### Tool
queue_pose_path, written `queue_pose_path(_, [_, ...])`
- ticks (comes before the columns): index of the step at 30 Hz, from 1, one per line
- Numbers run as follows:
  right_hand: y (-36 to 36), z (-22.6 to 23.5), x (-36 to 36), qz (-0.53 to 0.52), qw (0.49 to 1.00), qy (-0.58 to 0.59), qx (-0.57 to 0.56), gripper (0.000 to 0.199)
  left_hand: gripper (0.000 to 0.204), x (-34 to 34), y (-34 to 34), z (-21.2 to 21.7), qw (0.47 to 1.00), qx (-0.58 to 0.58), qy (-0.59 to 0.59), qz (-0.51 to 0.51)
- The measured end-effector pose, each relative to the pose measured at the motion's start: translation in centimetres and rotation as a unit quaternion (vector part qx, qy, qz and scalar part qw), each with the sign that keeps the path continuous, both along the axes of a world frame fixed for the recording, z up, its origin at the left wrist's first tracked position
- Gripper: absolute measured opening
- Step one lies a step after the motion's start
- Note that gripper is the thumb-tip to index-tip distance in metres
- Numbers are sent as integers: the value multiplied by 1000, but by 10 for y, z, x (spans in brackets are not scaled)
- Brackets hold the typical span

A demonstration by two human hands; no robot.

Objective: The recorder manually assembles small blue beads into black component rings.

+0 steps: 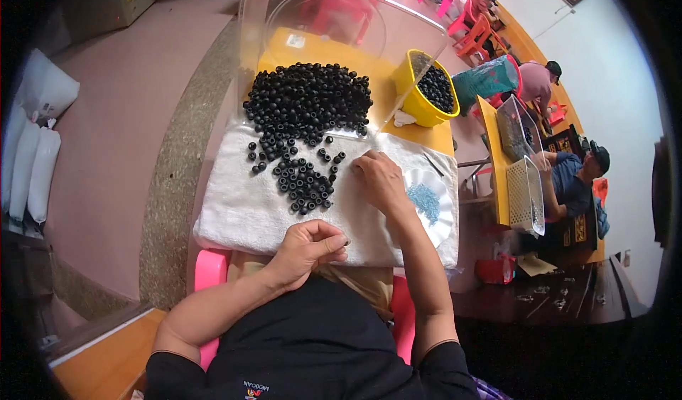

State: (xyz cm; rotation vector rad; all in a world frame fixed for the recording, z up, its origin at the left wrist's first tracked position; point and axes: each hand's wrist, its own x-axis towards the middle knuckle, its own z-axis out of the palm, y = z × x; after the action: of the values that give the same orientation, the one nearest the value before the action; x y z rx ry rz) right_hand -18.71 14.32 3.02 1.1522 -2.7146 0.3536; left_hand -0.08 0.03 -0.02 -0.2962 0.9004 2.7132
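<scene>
Black T-shirt (305, 336) foremost, a left hand (307, 254) pinches a dark piece (346, 242) over the near edge of a white towel (238, 212); the right hand (380, 178) curls (grip hidden) beside black beads (304, 185) mid-towel, which a wrist knock could scatter.

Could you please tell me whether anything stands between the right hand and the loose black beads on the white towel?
Nothing visible does: only a strip of white towel shows between the right hand and the nearest loose black beads. The white plate lies on the hand's other side.
</scene>
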Motion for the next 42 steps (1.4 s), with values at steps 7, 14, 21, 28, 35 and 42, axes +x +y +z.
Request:
queue_pose_path(7, [4, 6, 31, 61, 952, -195, -226, 16, 16, -3, -5, 8, 1000, 11, -3, 6])
queue_pose_path(14, [9, 10, 92, 124, 881, -301, -343, 15, 22, -5, -6, 9, 999, 21, 18, -33])
queue_pose_path(21, [22, 3, 94, 153, 901, -256, -316, 23, 23, -3, -4, 5, 998, 1, 24, -53])
queue_pose_path(28, [24, 10, 99, 166, 920, -211, -286, 27, 23, -3, -5, 5, 997, -5, 30, -78])
queue_pose_path(35, [25, 5, 98, 150, 919, -214, -295, 23, 23, -4, -5, 9, 996, -21, 25, -86])
queue_pose_path(42, [31, 7, 100, 125, 873, -340, -325, 13, 16, -5, -5, 2, 998, -33, 27, -48])
